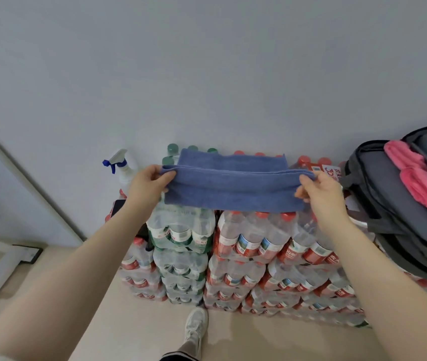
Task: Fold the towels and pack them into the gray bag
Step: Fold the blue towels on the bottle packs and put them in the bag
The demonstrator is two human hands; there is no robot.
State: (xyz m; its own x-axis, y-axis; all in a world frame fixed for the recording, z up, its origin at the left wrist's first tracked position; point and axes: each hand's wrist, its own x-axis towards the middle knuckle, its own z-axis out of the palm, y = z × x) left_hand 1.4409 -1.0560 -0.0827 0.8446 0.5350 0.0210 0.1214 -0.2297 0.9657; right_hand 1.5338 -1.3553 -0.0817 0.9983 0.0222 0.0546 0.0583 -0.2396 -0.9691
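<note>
This looks like a storeroom or a back corner of a shop, though the view is too narrow to be sure. Shrink-wrapped packs of water bottles are stacked many layers high against a plain white wall. Some have red caps and some have green caps. A spray bottle stands at the left end of the stack. The floor is bare and pale, with no furniture on it.
</note>
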